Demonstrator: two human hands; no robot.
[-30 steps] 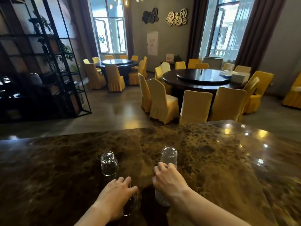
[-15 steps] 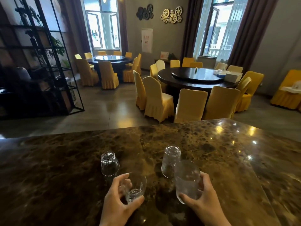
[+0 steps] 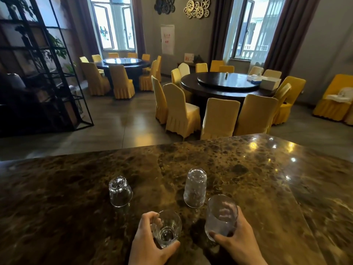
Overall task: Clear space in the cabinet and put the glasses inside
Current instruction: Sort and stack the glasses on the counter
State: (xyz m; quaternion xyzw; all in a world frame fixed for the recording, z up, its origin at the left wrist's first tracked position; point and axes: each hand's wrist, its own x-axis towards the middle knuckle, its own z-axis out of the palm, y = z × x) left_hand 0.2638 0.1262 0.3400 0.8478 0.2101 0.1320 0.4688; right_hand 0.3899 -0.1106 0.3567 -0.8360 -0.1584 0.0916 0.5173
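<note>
My left hand [image 3: 150, 245] grips a short clear glass [image 3: 168, 227], mouth up, just above the brown marble counter [image 3: 257, 178]. My right hand [image 3: 238, 243] holds a taller clear glass [image 3: 221, 217], also mouth up, near the counter's front. Two more glasses stand upside down on the counter beyond my hands: a short rounded glass [image 3: 120, 191] to the left and a tall glass [image 3: 195, 187] in the middle. No cabinet is in view.
Beyond the counter's far edge lies a dining room with round dark tables [image 3: 225, 87] ringed by yellow-covered chairs [image 3: 219, 117]. A black metal shelving frame [image 3: 47, 73] stands at the left.
Both hands have lifted their glasses off the counter and turned them mouth up, drawing them toward me. The two inverted glasses have not moved.
</note>
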